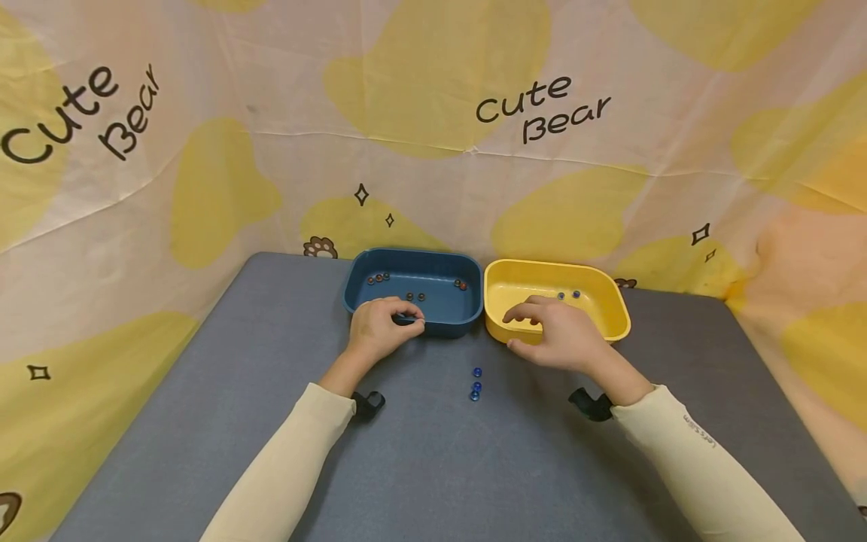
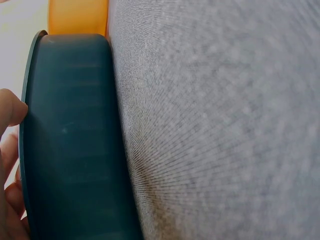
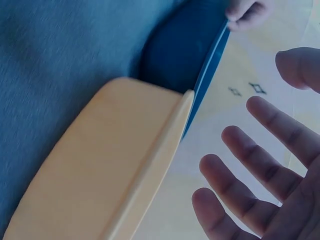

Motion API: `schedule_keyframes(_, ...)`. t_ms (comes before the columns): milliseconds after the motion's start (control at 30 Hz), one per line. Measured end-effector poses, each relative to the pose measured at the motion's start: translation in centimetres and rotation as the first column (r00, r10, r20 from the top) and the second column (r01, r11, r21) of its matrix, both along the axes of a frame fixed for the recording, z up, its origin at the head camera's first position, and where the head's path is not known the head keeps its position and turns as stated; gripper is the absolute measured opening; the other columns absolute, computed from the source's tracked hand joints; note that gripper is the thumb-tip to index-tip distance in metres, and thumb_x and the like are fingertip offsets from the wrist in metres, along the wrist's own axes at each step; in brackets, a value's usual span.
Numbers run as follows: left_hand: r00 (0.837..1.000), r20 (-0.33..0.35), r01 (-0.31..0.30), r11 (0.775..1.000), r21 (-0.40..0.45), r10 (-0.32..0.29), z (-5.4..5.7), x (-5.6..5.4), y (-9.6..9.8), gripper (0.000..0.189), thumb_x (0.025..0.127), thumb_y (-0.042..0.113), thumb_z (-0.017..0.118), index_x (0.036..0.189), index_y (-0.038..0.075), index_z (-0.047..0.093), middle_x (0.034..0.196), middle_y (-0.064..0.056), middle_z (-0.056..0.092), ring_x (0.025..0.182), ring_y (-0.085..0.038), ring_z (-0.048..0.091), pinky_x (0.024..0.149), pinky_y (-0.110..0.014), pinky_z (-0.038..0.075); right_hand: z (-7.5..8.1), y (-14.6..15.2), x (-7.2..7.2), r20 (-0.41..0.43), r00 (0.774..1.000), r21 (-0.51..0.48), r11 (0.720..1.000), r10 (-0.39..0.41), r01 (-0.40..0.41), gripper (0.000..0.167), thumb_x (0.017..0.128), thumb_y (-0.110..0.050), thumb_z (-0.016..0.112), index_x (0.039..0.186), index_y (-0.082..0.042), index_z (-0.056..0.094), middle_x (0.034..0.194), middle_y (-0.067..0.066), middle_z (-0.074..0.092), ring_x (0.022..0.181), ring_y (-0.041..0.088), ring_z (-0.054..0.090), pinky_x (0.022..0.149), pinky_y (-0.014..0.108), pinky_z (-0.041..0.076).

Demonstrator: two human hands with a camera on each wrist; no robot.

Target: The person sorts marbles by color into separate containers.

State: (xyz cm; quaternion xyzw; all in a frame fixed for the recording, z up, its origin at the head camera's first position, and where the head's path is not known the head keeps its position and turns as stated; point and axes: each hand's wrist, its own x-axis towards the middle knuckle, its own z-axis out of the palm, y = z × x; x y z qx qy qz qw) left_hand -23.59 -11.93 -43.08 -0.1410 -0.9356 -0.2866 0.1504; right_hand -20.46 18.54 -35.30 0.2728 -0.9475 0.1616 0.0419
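Observation:
My left hand [image 1: 384,329] is over the front rim of the dark blue bin [image 1: 460,329], its thumb and index fingertips close together. In the left wrist view, the thumb [image 2: 14,111] overlaps the rim and the other fingers are curled beyond it. I cannot tell whether anything is between those fingertips. Several brownish beads [image 1: 409,296] lie inside this bin. My right hand [image 1: 565,335] hovers over the front of the yellow bin [image 1: 612,301], fingers spread and apart from the thumb, holding nothing. Two blue beads [image 1: 576,294] show in the yellow bin.
Three blue beads [image 1: 477,386] lie on the grey table [image 1: 433,467], in front of where the bins meet. The bins stand side by side against a patterned cloth backdrop [image 1: 433,173]. Black straps [image 1: 591,405] are at both wrists.

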Motion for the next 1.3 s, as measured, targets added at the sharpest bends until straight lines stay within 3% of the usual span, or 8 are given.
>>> schedule_keyframes(400, 1.0, -0.01, -0.003, 1.0, -0.001, 0.003, 0.0, 0.0, 0.0, 0.007, 0.079, 0.035, 0.069, 0.082, 0.035, 0.075, 0.087, 0.015, 0.071, 0.07, -0.007, 0.062, 0.063, -0.026, 0.046, -1.4, -2.3, 0.4, 0.056, 0.995, 0.016, 0.996, 0.086, -0.087, 0.024, 0.08, -0.035, 0.073, 0.102, -0.025, 0.072, 0.093, -0.006, 0.067, 0.078, 0.013, 0.057, 0.065, 0.025, 0.045)
schedule_keyframes(900, 1.0, -0.02, -0.003, 1.0, 0.007, 0.003, -0.1, -0.1, 0.0, 0.006, 0.078, 0.036, 0.069, 0.081, 0.036, 0.075, 0.086, 0.016, 0.07, 0.067, -0.007, 0.06, 0.062, -0.025, 0.045, -4.4, -3.2, 0.0, 0.144, 0.98, 0.036, 0.989, 0.14, -0.147, 0.018, 0.083, -0.03, 0.071, 0.099, -0.022, 0.072, 0.082, -0.004, 0.065, 0.06, 0.005, 0.047, 0.054, 0.022, 0.04)
schedule_keyframes(1300, 1.0, -0.003, -0.008, 1.0, 0.003, 0.008, 0.0, 0.0, 0.0, 0.007, 0.078, 0.036, 0.069, 0.082, 0.036, 0.075, 0.089, 0.016, 0.071, 0.072, -0.008, 0.062, 0.065, -0.027, 0.047, -6.2, -3.7, -0.3, 0.107, 0.983, 0.098, 0.982, 0.149, -0.16, 0.012, 0.081, -0.029, 0.072, 0.093, -0.027, 0.072, 0.082, -0.01, 0.061, 0.07, 0.003, 0.052, 0.06, 0.021, 0.043)
